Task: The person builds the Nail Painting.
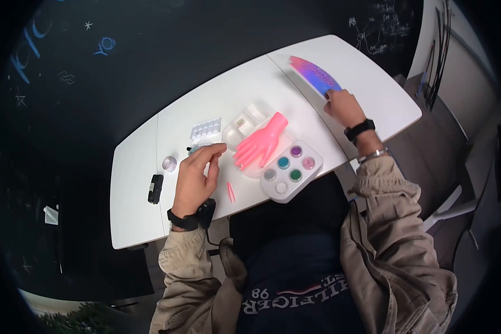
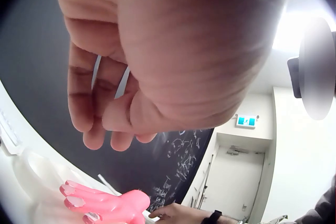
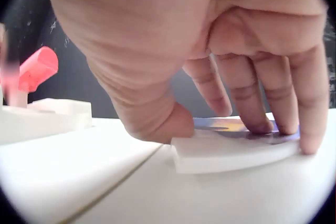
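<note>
The fingers of the right hand (image 1: 345,108) are grasping the near end of a flat, curved box with white sides and a pink, purple and blue top (image 1: 315,75); the thumb presses one side, the other fingers its top and opposite side. This box lies on the right part of the white table (image 1: 367,69), beyond a seam. The fingers of the left hand (image 1: 196,172) are loosely bent, released, above the table. Between both hands there is a glossy pink model hand (image 1: 261,142), overlapping a white plastic tray with compartments (image 1: 256,114). Just beside it is a white palette (image 1: 291,192) with six round pots of coloured powder. Pink tweezers (image 1: 231,192) lie near the left hand. Farther left are a small round jar (image 1: 169,163) and a black oblong object (image 1: 155,189).
</note>
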Available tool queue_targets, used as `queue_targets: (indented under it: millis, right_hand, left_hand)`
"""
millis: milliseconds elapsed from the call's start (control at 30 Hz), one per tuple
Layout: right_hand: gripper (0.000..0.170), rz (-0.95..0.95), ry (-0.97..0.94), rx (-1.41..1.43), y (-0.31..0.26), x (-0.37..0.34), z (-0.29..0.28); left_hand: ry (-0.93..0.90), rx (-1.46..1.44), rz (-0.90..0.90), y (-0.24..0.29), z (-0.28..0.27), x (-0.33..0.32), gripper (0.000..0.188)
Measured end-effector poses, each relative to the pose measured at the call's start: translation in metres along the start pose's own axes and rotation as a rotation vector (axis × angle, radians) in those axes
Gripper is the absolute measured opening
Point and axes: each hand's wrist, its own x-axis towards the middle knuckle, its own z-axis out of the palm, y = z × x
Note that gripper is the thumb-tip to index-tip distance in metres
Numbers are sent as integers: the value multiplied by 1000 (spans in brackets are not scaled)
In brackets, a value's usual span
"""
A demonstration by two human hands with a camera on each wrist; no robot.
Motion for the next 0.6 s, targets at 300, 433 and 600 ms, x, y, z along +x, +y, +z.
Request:
queue_targets:
  millis: [300,433,600]
  right_hand:
    - [33,-211,321,261,-73,-39,-102]
    - [44,-547,449,309,-110,-58,-107]
    - [40,-769,362,107,-155,-95,-95]
  left_hand:
    - [198,-627,-162,4,4,1,46]
    - [275,-844,-190,29,10,6,55]
    - [349,-1190,-300,6,5,0,53]
